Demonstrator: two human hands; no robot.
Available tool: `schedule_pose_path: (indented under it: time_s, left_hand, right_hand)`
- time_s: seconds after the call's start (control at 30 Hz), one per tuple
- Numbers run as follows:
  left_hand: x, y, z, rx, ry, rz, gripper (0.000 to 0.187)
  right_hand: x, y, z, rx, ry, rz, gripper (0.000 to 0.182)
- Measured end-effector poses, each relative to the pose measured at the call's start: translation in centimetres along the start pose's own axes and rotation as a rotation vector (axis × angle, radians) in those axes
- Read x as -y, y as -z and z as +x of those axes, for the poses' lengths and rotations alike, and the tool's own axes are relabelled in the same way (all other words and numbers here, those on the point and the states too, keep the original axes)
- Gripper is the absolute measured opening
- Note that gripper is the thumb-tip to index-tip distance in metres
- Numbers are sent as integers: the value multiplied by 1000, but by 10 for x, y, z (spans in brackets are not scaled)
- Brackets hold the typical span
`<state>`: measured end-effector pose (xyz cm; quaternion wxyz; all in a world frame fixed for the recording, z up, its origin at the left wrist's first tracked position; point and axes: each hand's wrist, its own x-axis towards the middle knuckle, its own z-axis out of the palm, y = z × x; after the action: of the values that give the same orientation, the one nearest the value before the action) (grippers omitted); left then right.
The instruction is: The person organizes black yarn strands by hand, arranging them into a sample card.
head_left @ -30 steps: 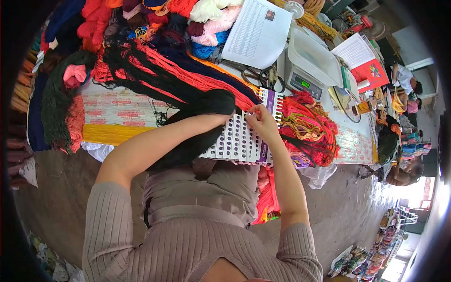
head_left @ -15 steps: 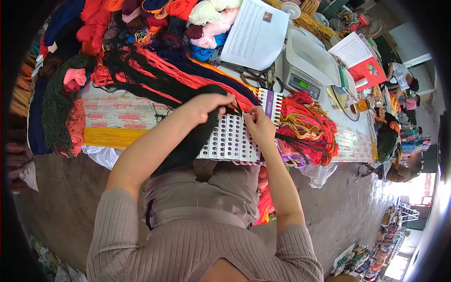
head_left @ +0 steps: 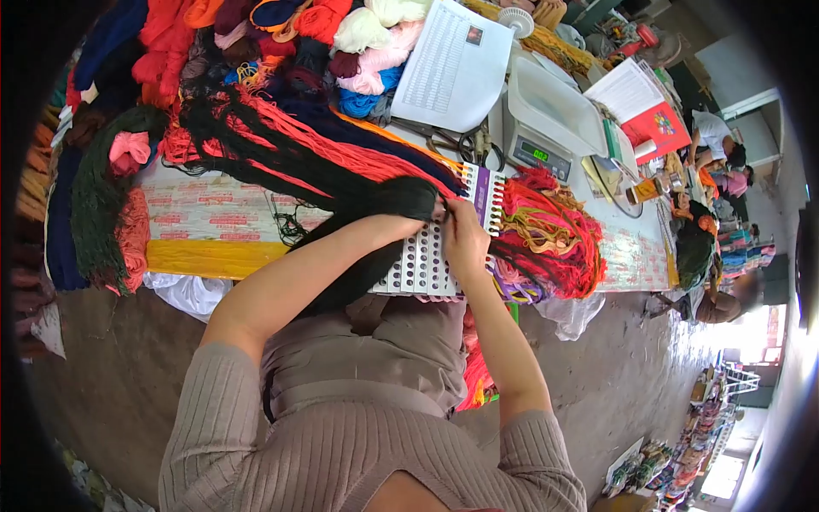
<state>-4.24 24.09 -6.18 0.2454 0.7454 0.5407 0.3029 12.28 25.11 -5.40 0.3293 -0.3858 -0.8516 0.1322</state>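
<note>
A thick hank of black yarn [head_left: 375, 200] drapes over my left hand [head_left: 426, 218], whose fingers are mostly covered by the strands. My right hand [head_left: 466, 239] is closed beside it, its fingertips pinching the end of the black yarn. Both hands are over a white card with rows of punched holes [head_left: 422, 263]. Along the card's right side run a purple strip [head_left: 484, 196] and loops of coloured thread. Long coral-red yarn [head_left: 316, 158] lies behind the black yarn. A tangled red and olive bundle [head_left: 550, 235] sits just right of the card.
A digital scale [head_left: 543, 154] with a clear plastic tray [head_left: 559, 107] stands at the back, near a printed sheet [head_left: 452, 68] and scissors. A red booklet [head_left: 657, 128] lies farther right. Heaped yarn fills the back left. Other people [head_left: 715, 136] are at the far right.
My left hand has moved right and slightly down, under the black yarn, which now covers its fingers. The right hand's fingers have closed in on the yarn. The whole view has shifted slightly.
</note>
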Motion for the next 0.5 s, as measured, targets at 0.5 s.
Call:
schedule_pose_path:
  time_s: [0.5]
  left_hand:
    - [52,170,-98,-1224,307,249,20]
  right_hand:
    - [-3,-5,-5,12,-301,114,14]
